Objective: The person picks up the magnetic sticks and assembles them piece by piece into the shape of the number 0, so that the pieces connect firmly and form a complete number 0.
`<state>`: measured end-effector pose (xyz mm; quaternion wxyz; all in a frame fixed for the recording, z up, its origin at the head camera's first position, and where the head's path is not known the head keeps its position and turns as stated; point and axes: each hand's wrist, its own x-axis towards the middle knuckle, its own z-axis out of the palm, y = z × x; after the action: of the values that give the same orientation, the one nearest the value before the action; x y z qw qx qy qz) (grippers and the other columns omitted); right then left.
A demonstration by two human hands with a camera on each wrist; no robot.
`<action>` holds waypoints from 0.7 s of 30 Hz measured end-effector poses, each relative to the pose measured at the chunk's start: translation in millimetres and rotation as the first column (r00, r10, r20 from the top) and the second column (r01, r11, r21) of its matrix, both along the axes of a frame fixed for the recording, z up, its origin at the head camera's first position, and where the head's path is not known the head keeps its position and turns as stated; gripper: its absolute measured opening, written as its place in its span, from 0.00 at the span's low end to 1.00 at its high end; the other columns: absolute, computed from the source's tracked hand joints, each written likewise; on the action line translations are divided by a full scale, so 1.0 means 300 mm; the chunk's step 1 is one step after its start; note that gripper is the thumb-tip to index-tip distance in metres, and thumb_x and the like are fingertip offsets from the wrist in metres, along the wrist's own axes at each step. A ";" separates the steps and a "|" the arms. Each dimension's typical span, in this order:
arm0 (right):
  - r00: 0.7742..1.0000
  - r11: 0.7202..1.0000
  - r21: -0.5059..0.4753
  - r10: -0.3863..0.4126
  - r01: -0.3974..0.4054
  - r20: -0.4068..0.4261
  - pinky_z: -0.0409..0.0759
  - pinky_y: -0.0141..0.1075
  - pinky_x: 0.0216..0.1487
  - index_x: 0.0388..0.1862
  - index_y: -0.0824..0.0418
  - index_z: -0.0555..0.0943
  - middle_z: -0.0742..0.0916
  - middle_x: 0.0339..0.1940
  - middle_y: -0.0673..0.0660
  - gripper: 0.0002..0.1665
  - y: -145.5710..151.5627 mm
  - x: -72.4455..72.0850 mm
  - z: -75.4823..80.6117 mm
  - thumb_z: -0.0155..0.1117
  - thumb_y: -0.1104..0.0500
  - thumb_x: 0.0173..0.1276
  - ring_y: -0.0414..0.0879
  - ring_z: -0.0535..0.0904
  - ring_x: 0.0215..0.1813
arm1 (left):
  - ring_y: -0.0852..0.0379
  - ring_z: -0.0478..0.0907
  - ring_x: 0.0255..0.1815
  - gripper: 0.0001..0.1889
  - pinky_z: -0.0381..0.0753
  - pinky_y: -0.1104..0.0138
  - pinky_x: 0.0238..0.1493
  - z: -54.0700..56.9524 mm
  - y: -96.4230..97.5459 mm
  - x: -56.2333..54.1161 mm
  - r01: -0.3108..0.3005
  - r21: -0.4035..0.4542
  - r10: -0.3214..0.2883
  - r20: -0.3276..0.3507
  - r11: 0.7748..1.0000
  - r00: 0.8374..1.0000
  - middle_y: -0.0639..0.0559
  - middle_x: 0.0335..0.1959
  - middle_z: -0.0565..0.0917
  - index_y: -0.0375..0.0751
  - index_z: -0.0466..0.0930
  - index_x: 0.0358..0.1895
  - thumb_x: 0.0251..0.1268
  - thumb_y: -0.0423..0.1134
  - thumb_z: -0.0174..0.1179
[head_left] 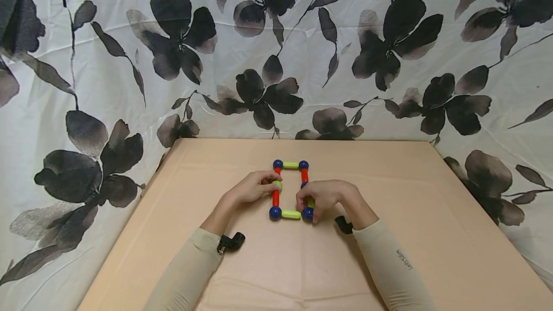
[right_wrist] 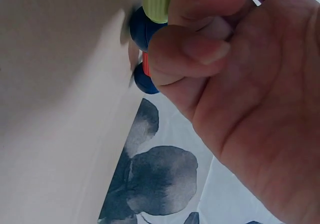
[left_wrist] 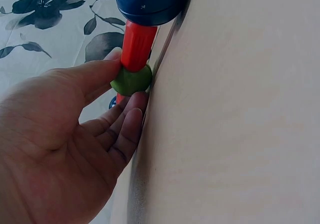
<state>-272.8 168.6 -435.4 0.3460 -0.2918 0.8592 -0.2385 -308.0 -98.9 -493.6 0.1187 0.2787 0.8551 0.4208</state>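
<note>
On the table lies a rectangle of rods and balls, with blue balls at its corners. My left hand (head_left: 252,187) holds the green ball (left_wrist: 131,82) on the left side between thumb and fingers. A red rod (left_wrist: 138,46) joins that ball to the near-left blue ball (head_left: 275,213). On the right side my right hand (head_left: 328,195) has its fingers curled round a yellow-green rod (right_wrist: 157,2), just above the near-right blue ball (head_left: 307,213). The hand partly hides this rod and the middle blue ball (right_wrist: 142,29).
Yellow-green rods form the far side (head_left: 291,165) and near side (head_left: 291,215) of the rectangle. The tan table (head_left: 389,172) extends around it. Behind and beside the table hangs a white cloth (head_left: 319,61) with dark flowers. Both wrists carry black cameras.
</note>
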 end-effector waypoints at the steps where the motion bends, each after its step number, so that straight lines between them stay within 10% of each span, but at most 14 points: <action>1: 1.000 1.000 0.000 -0.004 0.004 0.006 0.79 0.44 0.52 0.41 0.53 0.86 0.84 0.39 0.51 0.21 0.000 0.000 -0.001 0.83 0.70 0.53 0.54 0.77 0.52 | 0.54 0.76 0.38 0.15 0.75 0.65 0.40 0.000 0.001 0.000 -0.001 0.000 0.001 0.001 1.000 1.000 0.53 0.44 0.83 0.48 0.84 0.60 0.76 0.45 0.64; 21: 0.999 0.999 -0.054 -0.005 0.007 0.037 0.79 0.45 0.53 0.45 0.55 0.86 0.87 0.42 0.50 0.21 0.007 -0.008 -0.008 0.82 0.70 0.54 0.53 0.78 0.50 | 0.54 0.76 0.42 0.15 0.75 0.64 0.46 -0.002 0.002 0.001 -0.001 0.009 0.001 -0.007 1.000 1.000 0.53 0.46 0.84 0.47 0.84 0.59 0.76 0.46 0.64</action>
<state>-275.3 170.9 -437.7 0.3530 -0.2940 0.8468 -0.2682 -307.7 -98.3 -494.2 0.1144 0.2801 0.8538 0.4237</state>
